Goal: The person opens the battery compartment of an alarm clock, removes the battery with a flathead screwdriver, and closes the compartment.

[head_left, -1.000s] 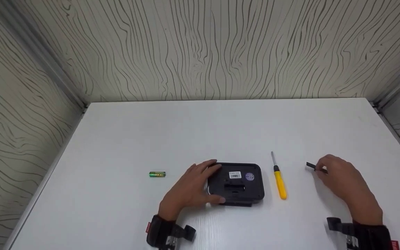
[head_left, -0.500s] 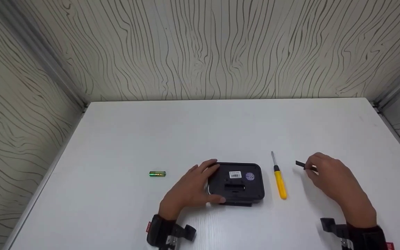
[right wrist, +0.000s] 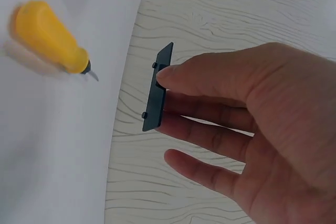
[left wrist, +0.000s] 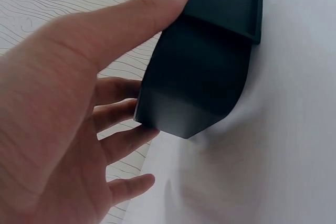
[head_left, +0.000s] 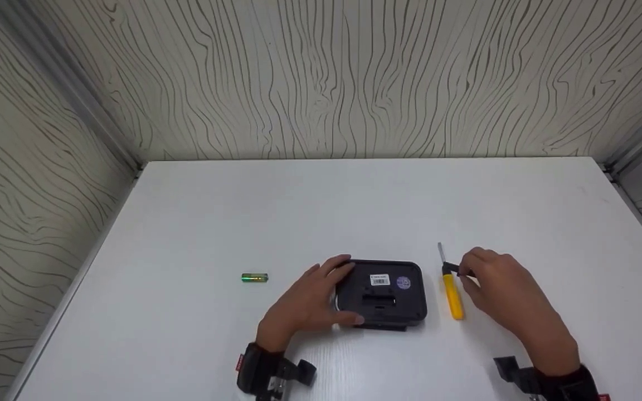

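I'm pinching the little cover in my right hand, gripping the gadget on the tabletop with my left hand, guessing I'm covering its slot, needing careful lining-up next.

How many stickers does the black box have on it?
2. In the head view, a white label sits above the slot in the black box, and a round purple sticker is right of it. More could be hidden under the left hand or underneath.

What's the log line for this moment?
left grip: holds device | right grip: pinches cover, off device | slot: uncovered | screwdriver, battery: on table
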### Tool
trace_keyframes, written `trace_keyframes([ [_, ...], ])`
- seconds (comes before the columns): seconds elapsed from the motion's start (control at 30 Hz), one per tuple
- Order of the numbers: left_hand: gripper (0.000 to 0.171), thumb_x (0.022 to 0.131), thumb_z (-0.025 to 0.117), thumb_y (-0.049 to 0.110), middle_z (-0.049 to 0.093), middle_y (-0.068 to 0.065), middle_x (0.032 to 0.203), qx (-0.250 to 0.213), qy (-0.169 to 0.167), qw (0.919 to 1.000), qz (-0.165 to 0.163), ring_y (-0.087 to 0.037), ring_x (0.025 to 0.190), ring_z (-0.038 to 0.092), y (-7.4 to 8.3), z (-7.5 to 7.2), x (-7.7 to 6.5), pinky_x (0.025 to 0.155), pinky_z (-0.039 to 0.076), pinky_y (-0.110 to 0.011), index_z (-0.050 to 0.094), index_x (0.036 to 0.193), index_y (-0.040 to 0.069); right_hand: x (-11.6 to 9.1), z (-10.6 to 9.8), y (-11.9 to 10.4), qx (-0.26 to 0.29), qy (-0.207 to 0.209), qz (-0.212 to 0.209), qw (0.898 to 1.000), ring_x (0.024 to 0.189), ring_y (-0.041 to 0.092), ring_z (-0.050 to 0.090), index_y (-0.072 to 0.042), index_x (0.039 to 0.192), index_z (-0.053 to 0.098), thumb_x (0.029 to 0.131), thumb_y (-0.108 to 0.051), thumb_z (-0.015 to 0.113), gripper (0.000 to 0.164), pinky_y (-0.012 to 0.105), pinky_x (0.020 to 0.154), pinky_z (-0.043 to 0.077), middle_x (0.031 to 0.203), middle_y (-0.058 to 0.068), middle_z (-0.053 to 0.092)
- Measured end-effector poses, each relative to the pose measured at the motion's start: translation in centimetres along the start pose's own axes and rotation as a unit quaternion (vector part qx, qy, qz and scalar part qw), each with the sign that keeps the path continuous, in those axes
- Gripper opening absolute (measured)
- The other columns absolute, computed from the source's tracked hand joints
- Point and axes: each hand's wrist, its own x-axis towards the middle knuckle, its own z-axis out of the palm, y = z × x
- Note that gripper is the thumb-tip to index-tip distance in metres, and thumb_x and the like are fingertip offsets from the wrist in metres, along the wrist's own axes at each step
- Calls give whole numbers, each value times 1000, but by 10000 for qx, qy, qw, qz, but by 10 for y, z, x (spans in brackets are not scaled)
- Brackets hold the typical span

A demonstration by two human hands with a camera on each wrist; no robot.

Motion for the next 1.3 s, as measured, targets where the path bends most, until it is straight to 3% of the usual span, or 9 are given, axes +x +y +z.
trace_keyframes([
  [0.43, 93, 76, 72, 62, 26, 12, 159, -217, -36, 9998, -21, -22, 144, 35, 0, 0, 0, 113, 37, -43, 34, 152, 24, 3, 17, -32, -231, 478, -974, 9938, 69, 11, 59, -10, 74, 66, 66, 3, 81, 22, 32, 68, 51, 79, -2, 64],
  [0.77, 93, 75, 72, 61, 23, 15, 160, -359, -107, 9992, -108, -21, 145, 33, 2, 2, 0, 113, 37, -44, 33, 152, 26, 2, 29, -61, -440, 126, -915, 9948, 73, 9, 58, -8, 80, 70, 71, -1, 78, 15, 30, 72, 51, 78, -3, 63],
  [1.07, 94, 75, 73, 60, 25, 12, 160, -456, -43, 9990, -7, -20, 144, 34, 6, 4, 2, 113, 37, -43, 33, 152, 24, 0, 41, -75, -1004, 281, -1295, 9861, 81, 15, 61, -7, 83, 71, 75, -9, 78, 11, 32, 77, 52, 82, 1, 66],
  [1.3, 94, 76, 74, 58, 24, 12, 160, -419, -89, 9991, -5, -20, 145, 33, 7, 5, 3, 114, 36, -42, 33, 152, 23, -2, 46, -82, -1198, 134, -1492, 9814, 80, 16, 58, -7, 88, 71, 78, -15, 77, 14, 32, 78, 52, 81, 2, 64],
])
